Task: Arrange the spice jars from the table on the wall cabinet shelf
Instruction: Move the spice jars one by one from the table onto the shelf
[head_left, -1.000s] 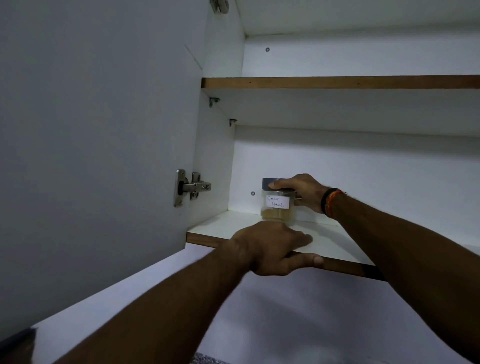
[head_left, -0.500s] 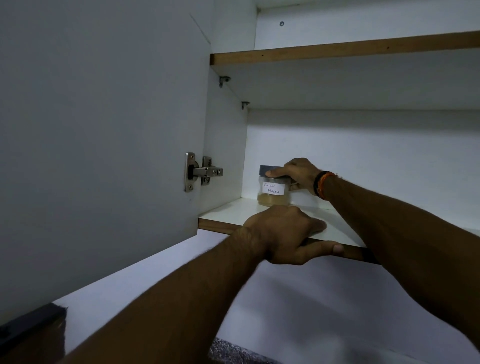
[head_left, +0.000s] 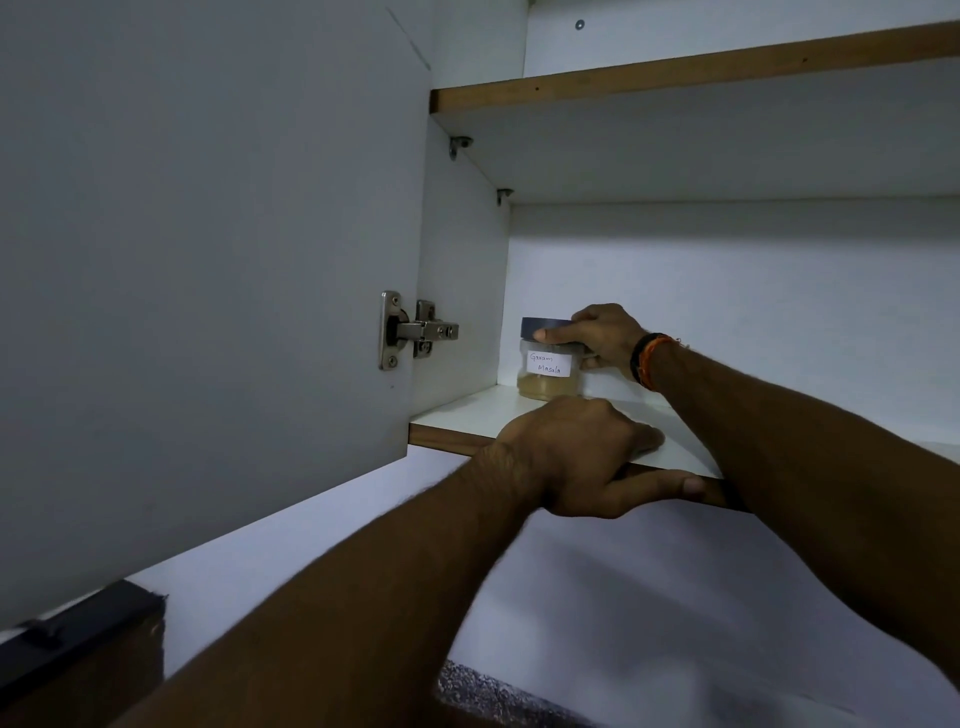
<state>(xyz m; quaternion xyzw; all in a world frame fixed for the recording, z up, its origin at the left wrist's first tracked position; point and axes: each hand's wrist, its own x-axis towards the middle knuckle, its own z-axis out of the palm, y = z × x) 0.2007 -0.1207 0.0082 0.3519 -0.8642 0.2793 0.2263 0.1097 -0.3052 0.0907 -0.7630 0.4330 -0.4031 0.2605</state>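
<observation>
While the right hand (head_left: 605, 335) curls around the grey lid (head_left: 540, 328) of the garam masala jar (head_left: 548, 364), thumb across the lid's front and fingers wrapped toward its far side, the jar stands upright on the lower shelf (head_left: 467, 415) of the wall cabinet, deep in the back corner at about 11 o'clock from the left hand (head_left: 582, 457). A white handwritten label (head_left: 549, 362) reading "Garam Masala" faces the camera, and pale brown powder fills the bottom part of the clear jar. Black and orange bands (head_left: 647, 361) circle the right wrist, at 3 o'clock from the jar.

Nearer the camera, the left hand grips the brown front edge of the same shelf, fingers lying on top of the white board and thumb stretched along the edge toward 3 o'clock. It holds only the shelf and does not touch the jar.

At 9 o'clock from the jar, a metal hinge (head_left: 415, 330) joins the open cabinet door (head_left: 208, 260) to the cabinet side. An upper shelf (head_left: 675, 73) crosses at 12 o'clock. A speckled countertop corner (head_left: 498, 696) shows at 6 o'clock.
</observation>
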